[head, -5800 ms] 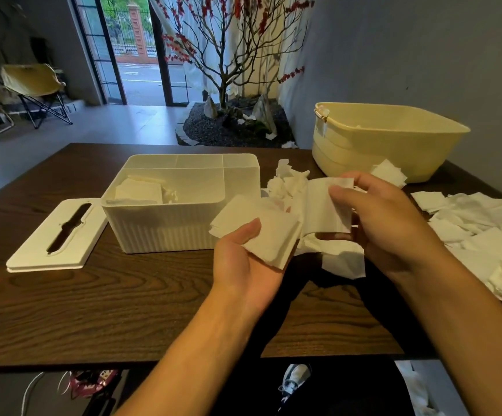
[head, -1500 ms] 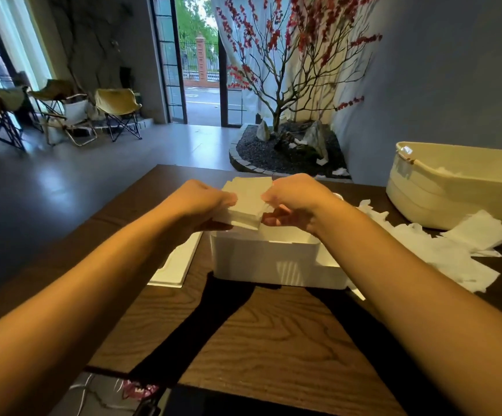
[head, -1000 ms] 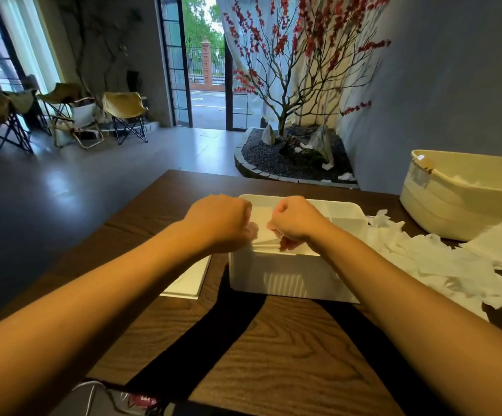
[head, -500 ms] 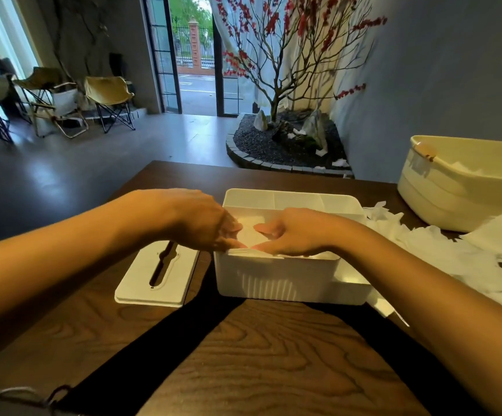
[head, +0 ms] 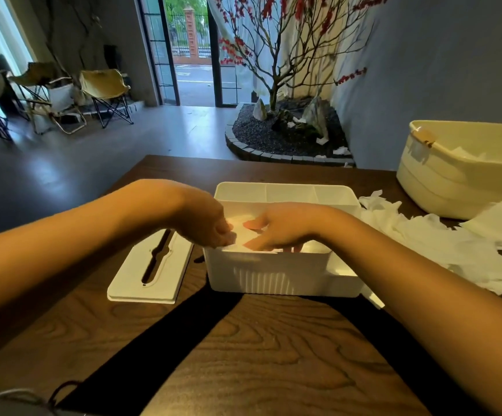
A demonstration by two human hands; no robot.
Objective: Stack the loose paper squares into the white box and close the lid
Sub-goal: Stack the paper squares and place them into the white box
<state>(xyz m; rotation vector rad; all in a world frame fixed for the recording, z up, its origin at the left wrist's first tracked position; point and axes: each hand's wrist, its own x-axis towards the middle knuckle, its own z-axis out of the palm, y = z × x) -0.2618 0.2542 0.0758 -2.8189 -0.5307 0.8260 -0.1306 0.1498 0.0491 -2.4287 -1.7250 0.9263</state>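
Both hands are inside the main compartment of the white box [head: 282, 273], which stands open near table centre. The left hand [head: 204, 222] enters from the box's 9 o'clock side, its fingers curled down at the paper's edge; whether they pinch a sheet or only tuck it cannot be told. The right hand [head: 276, 228] comes in from 3 o'clock, fingers extended and laid flat on the stacked paper squares [head: 239, 232], likely pressing them level so the stack sits below the rim. The stack lies directly beneath and between the fingertips, touching both hands.

The lid [head: 150, 270] lies flat on the table [head: 273, 355] at 9 o'clock of the box, just beside it, slot up; probably parked within easy reach for closing. Loose squares [head: 442, 244] remain heaped at 3 o'clock of the box, near the cream tub [head: 454, 178]. Judgement: filling is partway, lid step not yet begun.
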